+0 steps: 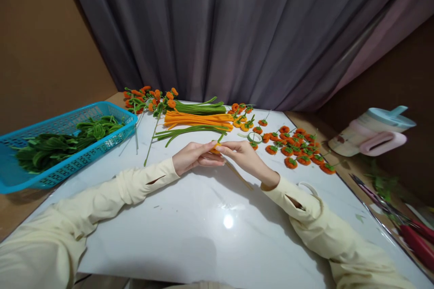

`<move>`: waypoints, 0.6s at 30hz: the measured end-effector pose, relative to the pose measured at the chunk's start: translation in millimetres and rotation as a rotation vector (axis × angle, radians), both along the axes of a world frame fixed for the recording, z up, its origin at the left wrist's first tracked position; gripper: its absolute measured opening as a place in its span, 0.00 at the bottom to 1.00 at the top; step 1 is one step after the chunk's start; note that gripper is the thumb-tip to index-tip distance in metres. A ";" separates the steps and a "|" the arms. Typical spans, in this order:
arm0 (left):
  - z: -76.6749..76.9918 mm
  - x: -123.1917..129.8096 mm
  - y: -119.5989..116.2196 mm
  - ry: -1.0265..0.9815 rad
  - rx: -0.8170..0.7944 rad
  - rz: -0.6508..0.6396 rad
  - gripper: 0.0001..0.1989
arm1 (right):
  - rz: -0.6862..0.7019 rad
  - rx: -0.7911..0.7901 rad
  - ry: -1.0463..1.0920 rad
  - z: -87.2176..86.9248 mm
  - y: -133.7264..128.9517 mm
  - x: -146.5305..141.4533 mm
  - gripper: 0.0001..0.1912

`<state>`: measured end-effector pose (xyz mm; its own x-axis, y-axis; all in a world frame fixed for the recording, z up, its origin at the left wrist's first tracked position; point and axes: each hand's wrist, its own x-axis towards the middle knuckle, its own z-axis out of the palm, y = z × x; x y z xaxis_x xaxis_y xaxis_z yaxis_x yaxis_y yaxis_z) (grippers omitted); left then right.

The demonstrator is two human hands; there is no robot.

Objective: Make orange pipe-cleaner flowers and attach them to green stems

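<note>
My left hand point(196, 157) and my right hand point(239, 152) meet over the white tabletop point(190, 230), both with their fingers closed on one small orange-yellow flower point(214, 148). A short green stem sticks up from the flower, between the fingertips. Part of the flower is hidden by the fingers. Just behind the hands lie green pipe cleaners point(190, 132), orange pipe cleaners point(200, 118) and a further green bundle point(200, 108). A thin tan strip point(239, 176) extends below my right hand.
On the left stands a blue basket point(73, 158) of green leaves point(50, 149). Finished orange flowers point(138, 95) lie at the back left. Several orange pieces point(298, 146) and a tape roll point(254, 138) are at the right, near a tumbler point(369, 131) and red-handled pliers point(417, 241).
</note>
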<state>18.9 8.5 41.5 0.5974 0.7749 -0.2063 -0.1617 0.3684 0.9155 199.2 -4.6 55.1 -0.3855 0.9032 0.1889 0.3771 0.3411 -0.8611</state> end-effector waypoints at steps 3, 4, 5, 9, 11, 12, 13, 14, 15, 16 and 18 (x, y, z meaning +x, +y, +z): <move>2.2 -0.4 2.3 0.106 -0.009 -0.017 0.28 | 0.065 -0.037 -0.001 2.2 3.9 4.0 0.23; 2.8 -0.4 2.7 0.123 -0.005 -0.014 0.29 | 0.076 -0.042 -0.006 3.1 4.8 5.2 0.23; 3.3 -0.4 2.9 0.134 0.003 -0.013 0.29 | 0.078 -0.037 -0.028 4.1 5.3 6.4 0.23; 4.9 -1.0 2.0 0.155 0.061 -0.020 0.25 | 0.019 0.131 -0.192 8.3 4.6 10.7 0.19; 5.9 -1.2 0.8 0.148 0.095 -0.032 0.24 | 0.011 0.255 -0.233 9.0 4.1 12.7 0.16; 6.6 -1.3 0.2 0.142 0.111 -0.038 0.24 | 0.021 0.302 -0.239 8.6 4.1 13.5 0.16; 7.3 -1.2 -0.5 0.139 0.128 -0.040 0.24 | 0.032 0.337 -0.242 7.8 4.3 14.3 0.16; 8.1 -1.2 -1.1 0.137 0.148 -0.041 0.24 | 0.042 0.360 -0.246 6.6 4.6 14.8 0.17; 8.9 -1.2 -1.5 0.136 0.170 -0.038 0.23 | 0.051 0.375 -0.252 5.2 4.9 15.2 0.19; 9.7 -1.3 -1.8 0.136 0.194 -0.036 0.23 | 0.058 0.390 -0.263 3.8 5.2 15.3 0.21; 10.6 -1.9 -1.8 0.138 0.236 -0.032 0.23 | 0.070 0.443 -0.299 1.3 5.3 15.2 0.21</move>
